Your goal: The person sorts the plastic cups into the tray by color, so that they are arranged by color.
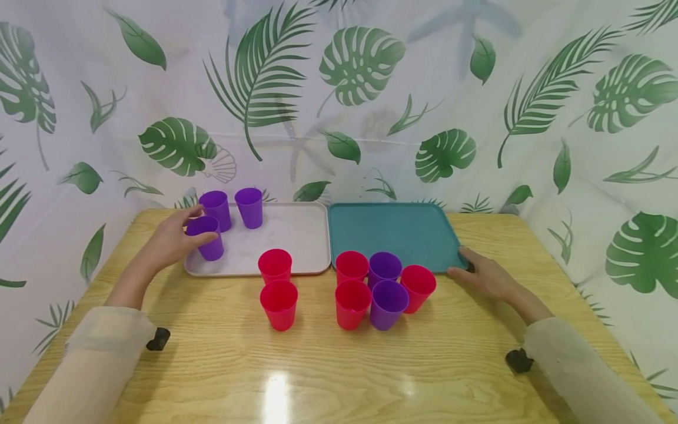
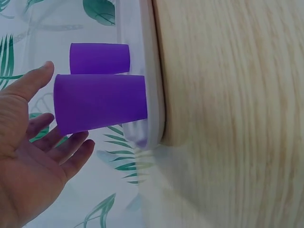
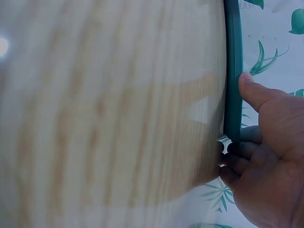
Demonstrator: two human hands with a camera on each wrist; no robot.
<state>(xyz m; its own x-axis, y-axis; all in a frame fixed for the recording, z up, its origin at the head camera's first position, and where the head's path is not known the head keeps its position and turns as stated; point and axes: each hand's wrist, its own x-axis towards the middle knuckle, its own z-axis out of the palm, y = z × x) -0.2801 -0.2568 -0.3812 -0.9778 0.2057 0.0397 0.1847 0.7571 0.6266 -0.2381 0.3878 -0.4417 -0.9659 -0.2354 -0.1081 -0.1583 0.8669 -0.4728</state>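
Note:
Three purple cups stand upright on the white tray (image 1: pixel 286 235). My left hand (image 1: pixel 172 235) is at the front-left one, the nearest purple cup (image 1: pixel 212 242), with thumb and fingers spread about its upper part. In the left wrist view, a gap shows between the thumb and that purple cup (image 2: pixel 102 102), and the fingertips lie by its rim. Behind it are a second purple cup (image 1: pixel 221 213) and a third purple cup (image 1: pixel 251 209). My right hand (image 1: pixel 489 275) holds the front-right corner of the teal tray (image 1: pixel 392 229), thumb on its edge (image 3: pixel 233 71) and fingers bent around the corner.
In front of the trays, two red cups (image 1: pixel 279 309) stand one before the other. Farther right is a close cluster of red cups (image 1: pixel 353 306) and purple cups (image 1: pixel 389 309). A leaf-patterned cloth (image 1: pixel 371 129) hangs behind the wooden table (image 1: pixel 339 371).

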